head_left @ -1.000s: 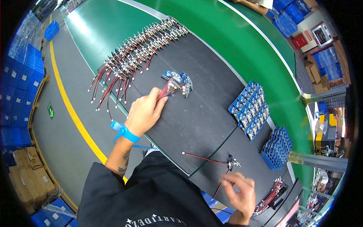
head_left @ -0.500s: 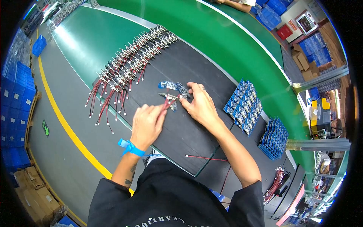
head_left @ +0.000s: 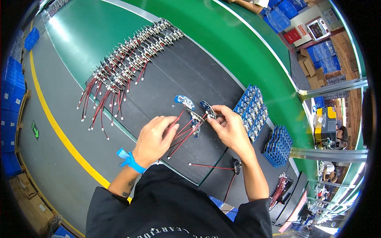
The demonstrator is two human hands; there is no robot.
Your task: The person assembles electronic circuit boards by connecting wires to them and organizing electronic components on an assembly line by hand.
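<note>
Small curved blue circuit boards with red-and-black wires lie grouped at the middle of the black mat. My right hand [head_left: 230,129] pinches one curved circuit board [head_left: 207,108] at its lower end, near a white connector. My left hand [head_left: 154,139] has its thumb and forefinger closed on a red wire [head_left: 180,116] leading up to the upper blue board [head_left: 185,102]. Between the hands, another circuit board [head_left: 194,116] stands on edge, with one more board [head_left: 196,130] below it. Several loose wires [head_left: 182,141] fan out beneath, ending in small white plugs.
Rows of wired boards [head_left: 131,59] stand at the far left, wires hanging toward the mat's edge. Board panels [head_left: 252,111] and a stack of blue panels [head_left: 278,146] sit at right. A single wired board [head_left: 237,166] lies near my right forearm; a wire bundle [head_left: 281,186] is beyond.
The wires gathered at my left hand now fan out below the boards. The board in my right hand has come apart from the upper board. The whole view has shifted slightly.
</note>
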